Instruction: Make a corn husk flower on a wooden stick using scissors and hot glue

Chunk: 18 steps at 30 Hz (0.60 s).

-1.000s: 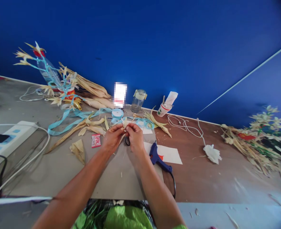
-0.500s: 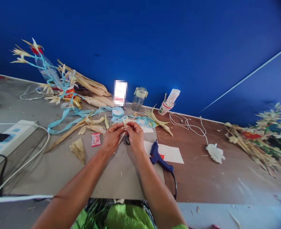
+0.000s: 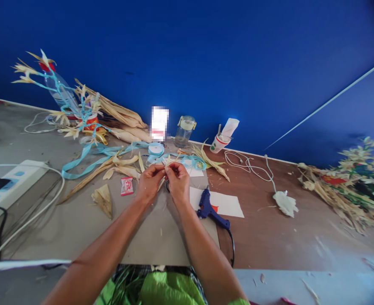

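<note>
Over the middle of the table, my left hand (image 3: 151, 182) and my right hand (image 3: 177, 180) meet fingertip to fingertip. Both are closed in a pinch on a small pale corn husk piece (image 3: 167, 161), whose pointed tips stick out above the fingers; the rest is hidden by them. Just beyond lie light blue ribbon (image 3: 193, 162) and a ribbon roll (image 3: 156, 149). Left of my left hand are a pink packet (image 3: 126, 186) and a folded dry husk (image 3: 102, 201). A blue glue gun (image 3: 208, 207) rests to the right of my right hand, partly on white paper (image 3: 230, 205).
Husk flowers on blue stems (image 3: 60, 89) stand at the back left beside a plastic bottle. A power strip (image 3: 13, 190) with cables lies at left. Along the blue wall are a glass jar (image 3: 185, 132) and a cup (image 3: 219, 144). More husk flowers (image 3: 361, 169) lie far right.
Both hands stay together on the husk piece, with only a slight shift of the fingers. The whole view has moved a little; nothing else on the table differs.
</note>
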Motion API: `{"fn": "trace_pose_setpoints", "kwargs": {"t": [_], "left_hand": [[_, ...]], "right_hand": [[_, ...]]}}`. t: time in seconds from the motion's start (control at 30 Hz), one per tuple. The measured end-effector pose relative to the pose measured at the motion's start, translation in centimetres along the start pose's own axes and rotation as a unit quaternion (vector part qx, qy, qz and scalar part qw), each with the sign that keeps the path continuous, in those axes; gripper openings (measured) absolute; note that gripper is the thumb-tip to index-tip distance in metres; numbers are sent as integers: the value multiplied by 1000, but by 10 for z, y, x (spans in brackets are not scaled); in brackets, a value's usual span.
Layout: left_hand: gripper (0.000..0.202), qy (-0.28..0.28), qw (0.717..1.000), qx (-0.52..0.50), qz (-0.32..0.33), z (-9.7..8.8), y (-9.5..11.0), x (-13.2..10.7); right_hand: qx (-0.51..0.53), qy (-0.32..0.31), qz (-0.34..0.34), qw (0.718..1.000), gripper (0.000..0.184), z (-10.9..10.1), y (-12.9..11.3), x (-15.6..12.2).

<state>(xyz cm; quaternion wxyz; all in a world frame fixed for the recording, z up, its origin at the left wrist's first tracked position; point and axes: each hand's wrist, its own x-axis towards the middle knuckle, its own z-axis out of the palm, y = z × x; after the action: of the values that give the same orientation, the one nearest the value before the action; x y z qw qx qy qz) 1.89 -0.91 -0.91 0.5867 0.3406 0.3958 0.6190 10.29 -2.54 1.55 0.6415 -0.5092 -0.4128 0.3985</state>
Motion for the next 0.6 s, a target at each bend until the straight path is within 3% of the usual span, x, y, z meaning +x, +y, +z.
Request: {"fn": "trace_pose_setpoints", "kwargs": {"t": [0.13, 0.33, 0.6], "left_hand": [[14, -8, 995, 90, 47, 2, 5, -4], [16, -13, 994, 100, 50, 3, 4, -5], [43, 8, 995, 73, 74, 7, 10, -6]], "right_hand": [[-18, 10, -16, 1000, 13, 1, -1, -3], [-32, 4, -8, 999, 13, -1, -1, -4], [-12, -7, -18, 1000, 10, -4, -2, -2]]}}
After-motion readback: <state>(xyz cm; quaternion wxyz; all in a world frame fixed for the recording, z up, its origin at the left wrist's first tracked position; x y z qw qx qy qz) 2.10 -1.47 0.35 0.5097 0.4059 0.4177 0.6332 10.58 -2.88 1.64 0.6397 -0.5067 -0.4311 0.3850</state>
